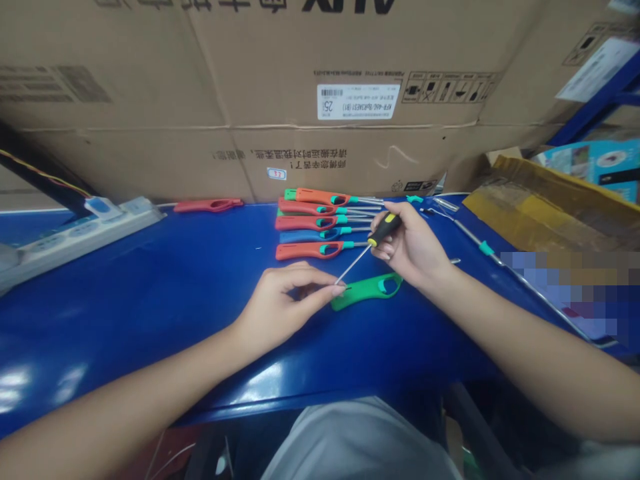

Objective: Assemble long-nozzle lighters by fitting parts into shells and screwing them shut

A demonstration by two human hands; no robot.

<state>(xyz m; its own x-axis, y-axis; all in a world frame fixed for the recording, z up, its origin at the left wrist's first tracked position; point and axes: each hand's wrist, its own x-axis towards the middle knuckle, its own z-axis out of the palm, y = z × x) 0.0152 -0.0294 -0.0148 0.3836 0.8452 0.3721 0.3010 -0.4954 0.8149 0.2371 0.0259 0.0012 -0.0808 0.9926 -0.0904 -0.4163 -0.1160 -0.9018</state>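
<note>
A black and yellow screwdriver (385, 229) is held in my right hand (417, 245), its thin shaft slanting down to the left. The fingertips of my left hand (280, 303) pinch near the screwdriver's tip, at the left end of a green lighter (367, 292). Whether they grip the tip or a small part is too small to tell. The green lighter lies on the blue table in front of me, its right end partly behind my right hand. Just beyond it, several lighters lie in a stack of rows, including a red one (303, 251) and a blue one (300, 236).
A red lighter body (207, 205) lies at the back left, near a white power strip (85, 233). Cardboard (250, 160) walls off the table's back edge. At the right are metal rods (470, 235), a taped carton (555, 207) and a blurred patch.
</note>
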